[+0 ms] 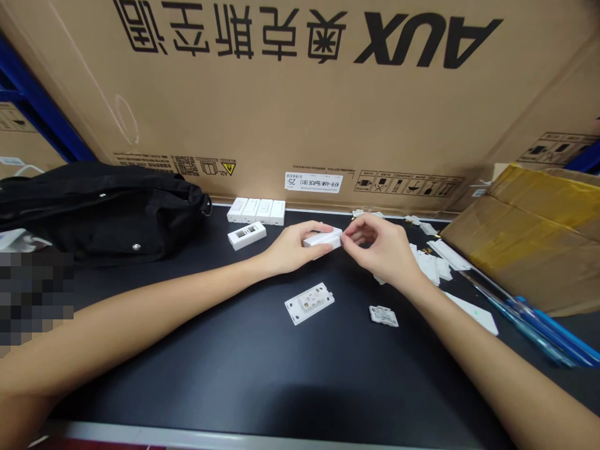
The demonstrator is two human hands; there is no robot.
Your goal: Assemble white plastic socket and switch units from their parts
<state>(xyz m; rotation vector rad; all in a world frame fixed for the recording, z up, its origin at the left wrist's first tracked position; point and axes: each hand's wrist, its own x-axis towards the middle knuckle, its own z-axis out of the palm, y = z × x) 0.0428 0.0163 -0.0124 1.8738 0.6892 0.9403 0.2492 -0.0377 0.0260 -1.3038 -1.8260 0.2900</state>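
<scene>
My left hand (pixel 293 247) holds a white plastic switch housing (pixel 322 238) from its left end. The fingertips of my right hand (pixel 379 247) pinch the housing's right end. Below the hands, a white wall switch plate (pixel 309 304) lies face up on the black work surface (pixel 187 369). A small grey-white switch insert (pixel 383 315) lies to its right, below my right hand. A white switch frame (pixel 247 235) lies to the left of my left hand, and a row of several white switch units (pixel 256 211) stands behind it.
A large AUX cardboard carton (pixel 300 94) stands along the back edge. A black bag (pixel 98 212) lies at the left. Loose white plastic parts (pixel 431 264) lie at the right, near blue-handled tools (pixel 539 331) and a yellow-taped cardboard box (pixel 529 237).
</scene>
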